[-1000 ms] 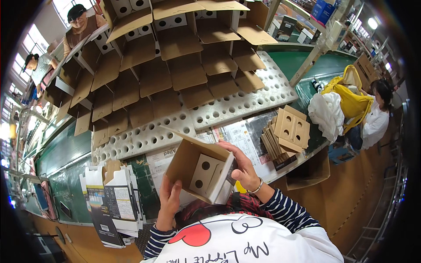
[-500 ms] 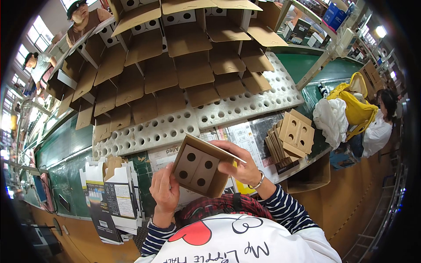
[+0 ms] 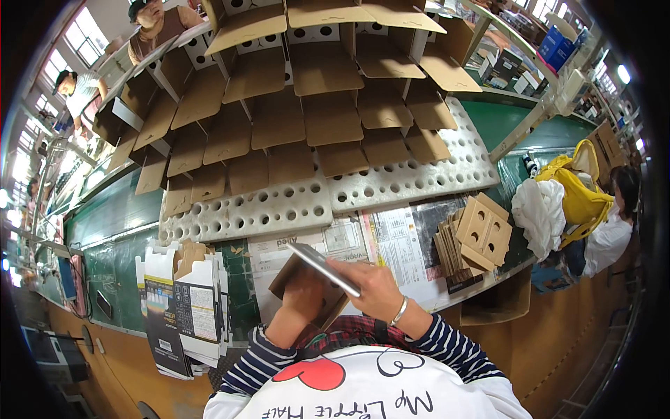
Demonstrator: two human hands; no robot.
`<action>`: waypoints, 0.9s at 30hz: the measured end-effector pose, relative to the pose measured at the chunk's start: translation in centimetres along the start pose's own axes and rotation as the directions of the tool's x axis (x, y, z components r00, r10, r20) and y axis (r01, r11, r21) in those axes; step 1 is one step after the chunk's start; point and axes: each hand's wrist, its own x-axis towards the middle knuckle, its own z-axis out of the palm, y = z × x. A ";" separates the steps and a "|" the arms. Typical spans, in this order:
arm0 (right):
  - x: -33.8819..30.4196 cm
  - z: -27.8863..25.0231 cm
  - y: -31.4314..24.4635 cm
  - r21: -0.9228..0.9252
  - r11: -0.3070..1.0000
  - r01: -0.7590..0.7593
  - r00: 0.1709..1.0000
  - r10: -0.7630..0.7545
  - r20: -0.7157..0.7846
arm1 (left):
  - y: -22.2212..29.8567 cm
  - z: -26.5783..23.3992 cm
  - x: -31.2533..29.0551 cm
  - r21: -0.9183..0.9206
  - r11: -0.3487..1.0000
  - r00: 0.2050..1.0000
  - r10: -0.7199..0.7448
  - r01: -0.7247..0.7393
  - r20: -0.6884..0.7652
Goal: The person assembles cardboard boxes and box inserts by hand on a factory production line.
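Your right hand [image 3: 371, 285] grips the open box [image 3: 324, 267] by its wall, tilted above the near edge of the counter [image 3: 115, 262]; your left hand [image 3: 303, 299] is down inside, its fingers hidden, so their grip can't be told. Ahead, open boxes [image 3: 277, 126] rise in rows, upper ones holding white inserts [image 3: 315, 32] with round holes. Brown inserts [image 3: 484, 232] pile up rightward.

Bright windows [image 3: 86, 32] glare at left; fisheye edges curve into black.
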 end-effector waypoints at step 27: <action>0.5 -3.0 -1.8 0.074 0.996 0.057 0.979 -0.041 -0.202 | -9.4 -24.4 -9.2 -0.300 0.931 0.834 -0.330 0.209 -0.442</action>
